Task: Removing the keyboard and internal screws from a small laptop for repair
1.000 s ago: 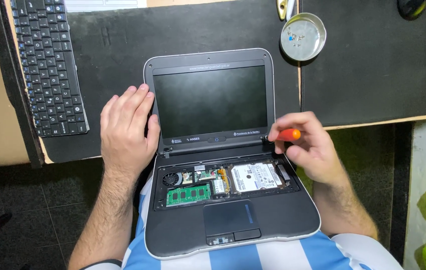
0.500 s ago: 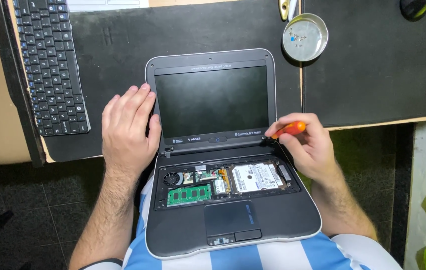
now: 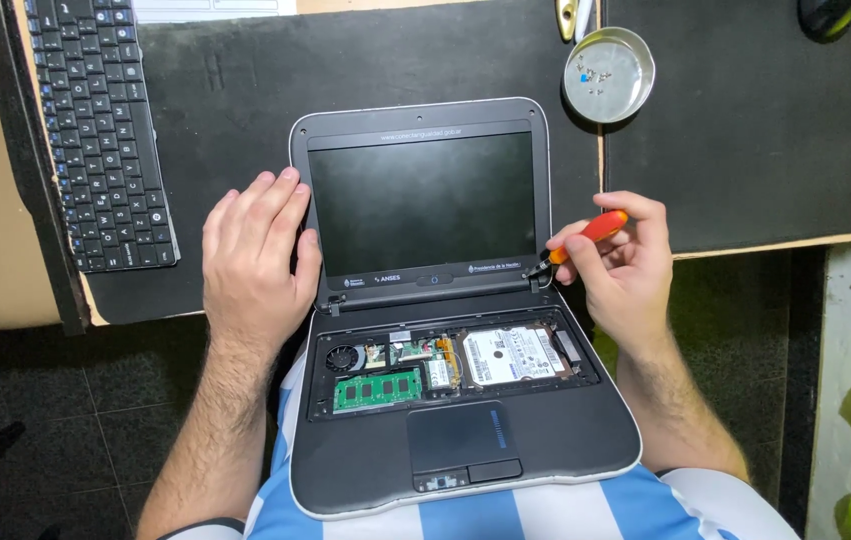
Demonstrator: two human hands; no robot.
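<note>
At mid-frame the left hand lay flat, steadying the grey open-bottomed small laptop, while the right hand gripped an orange-handled screwdriver at its right hinge.

Your screwdriver handle is orange-red. The laptop is dark grey with a pale rim; inside, a green memory board and silver drive. Mat black. Dish silver. Your shirt shows sky-blue and white stripes.
</note>
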